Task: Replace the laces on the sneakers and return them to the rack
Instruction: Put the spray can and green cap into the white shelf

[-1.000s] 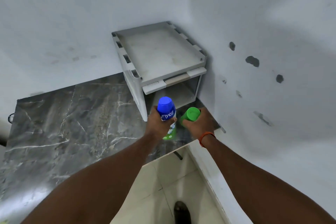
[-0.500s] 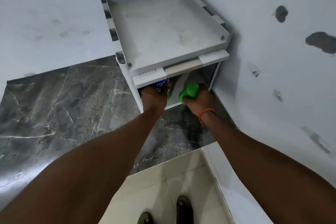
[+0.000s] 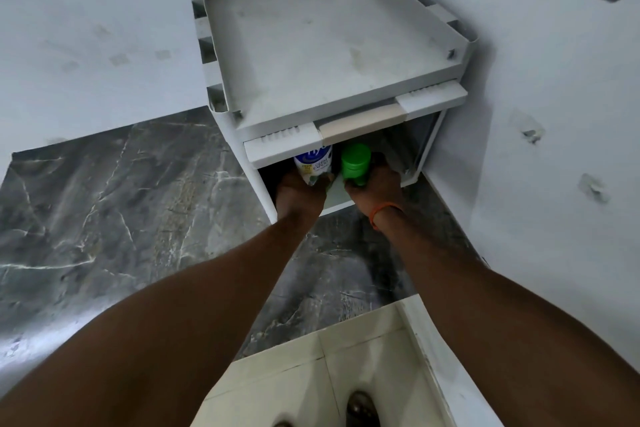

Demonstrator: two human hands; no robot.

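Fingers (image 3: 381,163) of the right hand (image 3: 375,189) are curling round the green bottle (image 3: 356,163), and the left hand (image 3: 301,196) is gripping the white bottle (image 3: 313,163) low on its body. Both hands are closed on their loads, though most of the left fingers are hiding behind the bottle.

A second ago the two bottles were hanging in the air in front of the rack (image 3: 280,151), blue cap fully showing; half a second ago they were reaching the mouth of the lower shelf. Now they are going in under the front ledge, the white bottle's cap already disappearing beneath it, and the green one is sitting just beside it, the two nearly touching. The head is also coming down and closer, so the rack's top tray (image 3: 329,45) is filling more of the view.

For the task this is looking like a side errand, stowing bottles rather than lacing; whether they are resting on the shelf yet I cannot tell. The sneakers and their laces are not showing anywhere here. Only a dark shoe toe (image 3: 362,409) is peeking in at the bottom edge, on the pale tile (image 3: 329,374) below the dark marble floor (image 3: 104,201), and what kind of shoe it is I cannot say. The relacing, I judge, is yet to be started or is happening elsewhere — the top tray is waiting bare.
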